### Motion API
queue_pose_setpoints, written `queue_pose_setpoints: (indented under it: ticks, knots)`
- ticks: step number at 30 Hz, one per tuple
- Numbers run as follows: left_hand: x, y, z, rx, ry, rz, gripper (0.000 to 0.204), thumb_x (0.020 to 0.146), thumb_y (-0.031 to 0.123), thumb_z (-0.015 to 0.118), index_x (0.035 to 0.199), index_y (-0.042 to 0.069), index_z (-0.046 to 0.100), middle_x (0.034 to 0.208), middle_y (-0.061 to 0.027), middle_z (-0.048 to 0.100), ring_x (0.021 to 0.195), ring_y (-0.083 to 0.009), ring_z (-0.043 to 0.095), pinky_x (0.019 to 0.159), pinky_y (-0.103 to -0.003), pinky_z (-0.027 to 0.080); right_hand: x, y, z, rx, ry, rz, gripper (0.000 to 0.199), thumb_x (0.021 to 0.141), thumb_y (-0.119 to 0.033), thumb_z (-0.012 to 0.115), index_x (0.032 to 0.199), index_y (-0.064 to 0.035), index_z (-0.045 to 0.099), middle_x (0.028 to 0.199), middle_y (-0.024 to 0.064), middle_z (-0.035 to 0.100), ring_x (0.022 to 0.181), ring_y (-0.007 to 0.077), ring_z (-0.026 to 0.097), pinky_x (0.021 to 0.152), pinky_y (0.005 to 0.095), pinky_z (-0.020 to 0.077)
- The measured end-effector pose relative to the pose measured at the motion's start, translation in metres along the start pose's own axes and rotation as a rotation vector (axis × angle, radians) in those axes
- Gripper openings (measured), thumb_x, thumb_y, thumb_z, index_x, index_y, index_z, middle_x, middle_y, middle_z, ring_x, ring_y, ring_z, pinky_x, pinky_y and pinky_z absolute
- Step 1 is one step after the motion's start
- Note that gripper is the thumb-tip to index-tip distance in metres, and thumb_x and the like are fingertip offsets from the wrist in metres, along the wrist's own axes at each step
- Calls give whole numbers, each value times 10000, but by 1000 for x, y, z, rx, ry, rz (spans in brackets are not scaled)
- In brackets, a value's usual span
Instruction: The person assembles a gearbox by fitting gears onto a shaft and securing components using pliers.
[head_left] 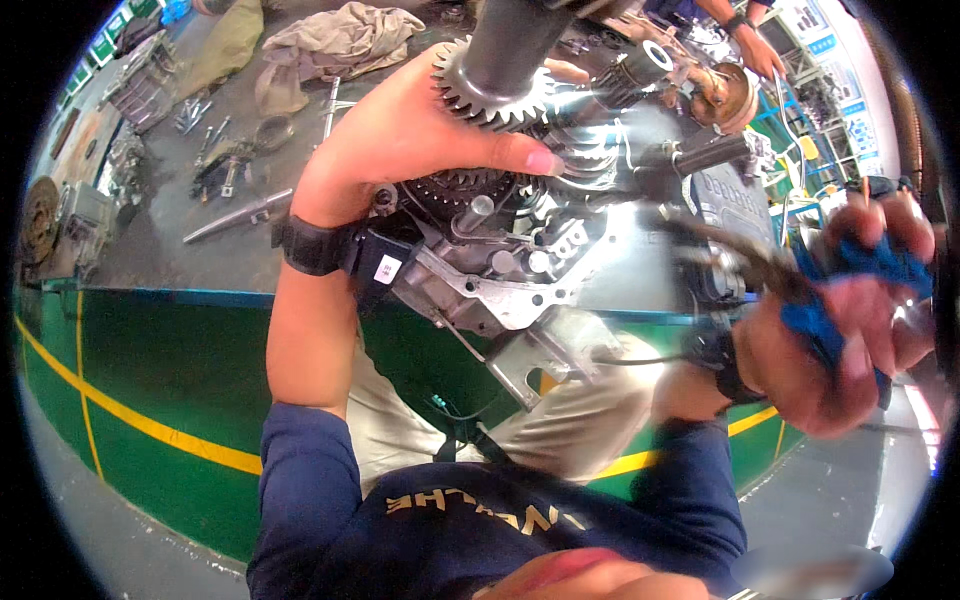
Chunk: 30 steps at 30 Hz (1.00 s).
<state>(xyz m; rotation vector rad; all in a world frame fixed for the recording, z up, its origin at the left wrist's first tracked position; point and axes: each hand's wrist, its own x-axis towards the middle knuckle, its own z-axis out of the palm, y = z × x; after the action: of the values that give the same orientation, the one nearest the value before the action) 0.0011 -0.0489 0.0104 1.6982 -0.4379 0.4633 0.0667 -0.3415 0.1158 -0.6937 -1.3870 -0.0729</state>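
Observation:
My left hand (410, 135) grips a steel gear shaft (505, 60) with a toothed gear, standing in an open grey gearbox housing (480, 270) at the workbench edge. The thumb lies across the gears below it. My right hand (845, 330) is closed on blue-handled pliers (800, 290), whose dark jaws point left toward the housing. Both wrists wear black bands.
The dark workbench (180, 250) carries loose tools, a metal bar (235, 215) and a beige cloth (335, 45) at the back left. Another person's hands (750, 45) work at the far right by a round part. The green floor has yellow lines (150, 425).

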Motion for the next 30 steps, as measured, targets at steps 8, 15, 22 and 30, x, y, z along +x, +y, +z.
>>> queue_pose_setpoints:
  ticks: [8,15,22,30]
  knots:
    - [-3,-4,-4,-26,-2,34,584,799,206,912,1290,14,663,1164,-48,739,1058,-126,640,982,-307,498,21,70,61,-471,18,79,824,815,-45,590,1585,-149,317,1582,272,334,1392,477,457,1077,734,438]
    - [9,-16,-4,4,3,59,648,765,302,933,1282,18,664,1134,-74,747,1021,-150,651,962,-328,502,33,61,48,-401,-166,88,849,804,-7,589,1588,-119,283,1528,296,398,1322,488,528,1002,713,517]
    - [-2,-12,-3,-43,40,45,610,774,278,931,1259,13,674,1118,-58,741,1010,-136,638,952,-313,499,24,73,46,-258,-234,64,820,827,-4,634,1570,-121,306,1459,266,441,1267,465,540,960,678,520]
    - [-3,-9,-4,35,24,-45,592,772,275,935,1244,24,681,1058,-43,736,975,-128,636,916,-304,505,17,77,47,-316,-257,52,790,837,-12,671,1547,-119,341,1363,224,480,1187,414,546,896,609,529]
